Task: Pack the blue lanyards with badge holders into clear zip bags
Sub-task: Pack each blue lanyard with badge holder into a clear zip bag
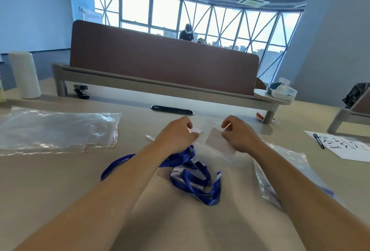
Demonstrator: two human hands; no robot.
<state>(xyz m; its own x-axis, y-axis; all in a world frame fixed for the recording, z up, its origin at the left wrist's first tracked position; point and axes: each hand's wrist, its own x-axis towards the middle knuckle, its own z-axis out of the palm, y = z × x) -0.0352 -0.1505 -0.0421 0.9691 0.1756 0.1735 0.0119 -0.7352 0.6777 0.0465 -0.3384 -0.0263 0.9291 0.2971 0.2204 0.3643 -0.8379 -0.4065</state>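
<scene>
Both my hands hold a clear badge holder with a white card (217, 143) just above the beige desk. My left hand (178, 133) pinches its left end and my right hand (238, 133) pinches its top right corner. Below them, blue lanyards (197, 185) lie tangled in a loose heap on another badge holder, one loop trailing left under my left forearm. A stack of clear zip bags (58, 128) lies flat at the left. Another clear bag (280, 170), partly under my right forearm, has something blue inside.
A brown divider panel (160, 58) on a raised shelf closes off the back of the desk. A white paper roll (25, 74) stands far left. A sheet with a black pen (340, 144) lies at right. A person stands far behind the divider.
</scene>
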